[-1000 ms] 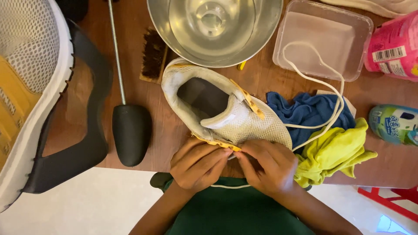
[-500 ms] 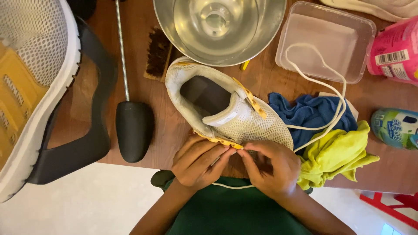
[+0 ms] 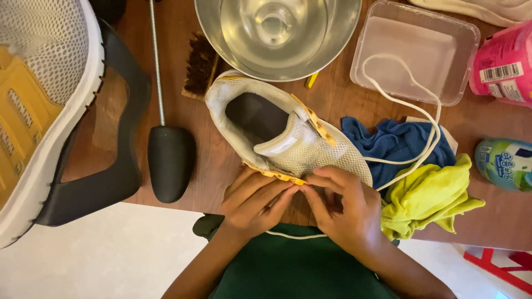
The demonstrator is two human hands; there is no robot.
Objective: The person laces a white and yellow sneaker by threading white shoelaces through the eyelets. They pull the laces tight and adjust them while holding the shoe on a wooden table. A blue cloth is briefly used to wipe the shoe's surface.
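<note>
A pale mesh sneaker point(image 3: 282, 133) lies on the brown table point(image 3: 327, 105) with its long axis running from far-left to near-right, heel toward the steel bowl point(image 3: 277, 33) and toe end toward the person, so the shoe sits directly beyond both hands, slightly nearer the right one. The left hand point(image 3: 255, 202) and the right hand point(image 3: 343, 210) meet at the near edge of the shoe, fingertips pinched narrowly together on the yellow eyelet strip point(image 3: 274, 174) and what seems to be the lace end there (the exact contact is hidden by the fingers). A white shoelace point(image 3: 410, 111) trails from the shoe's right side, looping far over a clear plastic tub point(image 3: 415, 55) and across a blue cloth point(image 3: 396, 144), with a yellow-green cloth point(image 3: 432, 199) just beside it on the near right. To the left stand a black shoe tree point(image 3: 169, 160) and a scrubbing brush point(image 3: 199, 66); a second, larger sneaker point(image 3: 39, 99) fills the far-left edge. A pink container point(image 3: 504, 66) and a small bottle point(image 3: 504, 163) sit at the right.
</note>
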